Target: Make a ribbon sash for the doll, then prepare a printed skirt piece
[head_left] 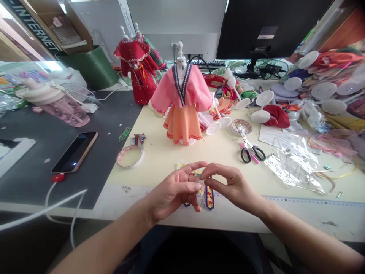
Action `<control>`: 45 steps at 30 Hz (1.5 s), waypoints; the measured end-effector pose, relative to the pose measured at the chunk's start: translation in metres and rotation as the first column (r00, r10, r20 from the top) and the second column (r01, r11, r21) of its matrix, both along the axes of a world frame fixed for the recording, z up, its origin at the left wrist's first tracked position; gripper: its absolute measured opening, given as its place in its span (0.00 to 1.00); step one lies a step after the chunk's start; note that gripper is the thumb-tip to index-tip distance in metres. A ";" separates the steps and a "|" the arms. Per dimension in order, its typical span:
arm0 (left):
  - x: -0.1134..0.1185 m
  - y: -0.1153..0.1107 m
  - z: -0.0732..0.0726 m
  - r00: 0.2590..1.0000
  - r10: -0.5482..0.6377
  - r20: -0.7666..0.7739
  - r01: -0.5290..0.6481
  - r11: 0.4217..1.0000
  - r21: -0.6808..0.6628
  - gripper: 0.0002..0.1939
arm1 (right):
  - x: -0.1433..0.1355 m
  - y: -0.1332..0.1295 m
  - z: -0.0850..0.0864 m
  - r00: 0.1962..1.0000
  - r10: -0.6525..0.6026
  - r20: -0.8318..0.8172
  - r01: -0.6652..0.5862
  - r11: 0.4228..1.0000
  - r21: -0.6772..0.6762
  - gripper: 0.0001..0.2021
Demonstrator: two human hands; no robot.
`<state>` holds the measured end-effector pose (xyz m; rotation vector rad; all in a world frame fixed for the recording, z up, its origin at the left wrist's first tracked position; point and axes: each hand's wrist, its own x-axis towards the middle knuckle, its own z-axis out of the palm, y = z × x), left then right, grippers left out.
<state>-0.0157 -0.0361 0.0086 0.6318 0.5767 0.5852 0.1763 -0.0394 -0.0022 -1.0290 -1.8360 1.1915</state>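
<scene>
At the near side of the table, both hands meet over a small clear packet [201,198], which seems to have tiny pale bits in it. My left hand [178,186] holds this packet between thumb and fingers. The fingertips of my right hand [229,184] are pinched together at its top edge; what exactly they grip is too small to make out. Beneath the hands lies a patterned fabric strip [210,198] with a dark purple border and a pointed end, partly covered. Beyond them a small dress form wears a pink top [167,89] and an orange skirt [182,123].
A tape roll [129,156] lies to the left, near a phone [75,152] and a pink bottle [61,104]. To the right are scissors [248,144], another tape roll [242,126] and plastic bags [296,167]. A ruler [313,201] runs along the front. Monitors [273,26] stand behind.
</scene>
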 end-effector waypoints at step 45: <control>-0.006 0.038 -0.004 0.728 0.485 -0.486 0.008 0.702 0.712 0.10 | 0.021 0.031 0.002 0.951 -0.252 0.177 0.241 0.967 0.079 0.10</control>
